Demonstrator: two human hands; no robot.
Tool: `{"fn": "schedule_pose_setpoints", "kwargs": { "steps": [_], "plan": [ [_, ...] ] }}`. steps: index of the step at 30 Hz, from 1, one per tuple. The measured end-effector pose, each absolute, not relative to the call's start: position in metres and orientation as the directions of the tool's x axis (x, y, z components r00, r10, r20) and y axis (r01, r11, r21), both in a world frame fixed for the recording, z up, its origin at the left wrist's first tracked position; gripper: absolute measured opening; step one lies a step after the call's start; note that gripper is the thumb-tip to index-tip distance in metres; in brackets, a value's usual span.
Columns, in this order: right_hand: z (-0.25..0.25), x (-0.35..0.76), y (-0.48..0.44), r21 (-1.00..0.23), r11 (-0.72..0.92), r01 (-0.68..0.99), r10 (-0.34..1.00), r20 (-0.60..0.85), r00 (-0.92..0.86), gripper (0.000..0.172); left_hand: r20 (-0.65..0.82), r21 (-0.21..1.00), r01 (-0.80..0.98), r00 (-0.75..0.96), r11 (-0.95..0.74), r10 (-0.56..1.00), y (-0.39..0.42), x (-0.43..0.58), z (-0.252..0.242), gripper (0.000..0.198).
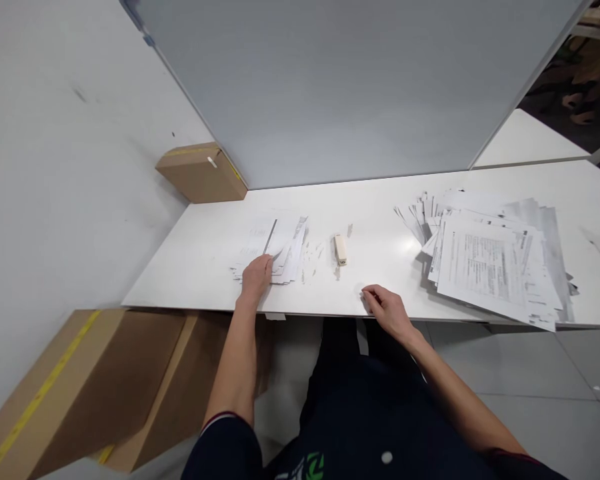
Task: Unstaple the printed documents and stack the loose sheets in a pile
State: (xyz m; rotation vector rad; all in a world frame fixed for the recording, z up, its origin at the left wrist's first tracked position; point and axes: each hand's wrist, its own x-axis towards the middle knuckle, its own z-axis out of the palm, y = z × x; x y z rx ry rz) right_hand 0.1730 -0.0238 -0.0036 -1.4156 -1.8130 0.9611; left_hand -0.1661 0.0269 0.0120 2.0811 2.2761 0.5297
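A stack of printed paper sheets lies on the white table, left of the middle. My left hand is at the stack's near edge, its fingers closed on the sheets; beside the fingertips a corner of paper curls up. A small cream-coloured stapler rests to the right of this stack, touched by neither hand. Near the table's front edge is my right hand, fingers curled together with thumb and forefinger close. Whether anything small is between its fingertips, I cannot make out.
A large, untidy pile of printed sheets covers the right part of the table, slightly overhanging its front edge. A cardboard box stands at the back left corner. Bigger cartons sit below on the left. A grey panel rises behind.
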Motion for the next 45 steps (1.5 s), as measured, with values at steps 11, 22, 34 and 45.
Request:
{"fn": "schedule_pose_setpoints", "kwargs": {
  "steps": [11, 22, 34, 45],
  "plan": [
    [0.009, 0.169, -0.032, -0.981, -0.106, 0.164, 0.964, -0.142, -0.226, 0.033, 0.463, 0.477, 0.847, -0.013, -0.236, 0.886, -0.046, -0.057, 0.038, 0.026],
    [0.006, 0.162, -0.046, -0.929, -0.352, -0.113, 0.903, -0.305, -0.303, 0.036, 0.244, 0.649, 0.703, 0.172, -0.293, 0.954, -0.082, 0.016, 0.006, 0.036],
    [0.006, 0.15, -0.046, -0.844, -0.429, -0.323, 0.866, -0.281, -0.414, 0.035, -0.047, 0.917, 0.398, 0.018, 0.036, 0.999, -0.064, 0.007, 0.028, 0.05],
    [0.018, 0.15, -0.036, -0.966, -0.248, -0.065, 0.916, -0.212, -0.342, 0.031, -0.135, 0.893, 0.437, 0.028, 0.109, 0.99, -0.06, 0.015, 0.038, 0.05]
  ]
}}
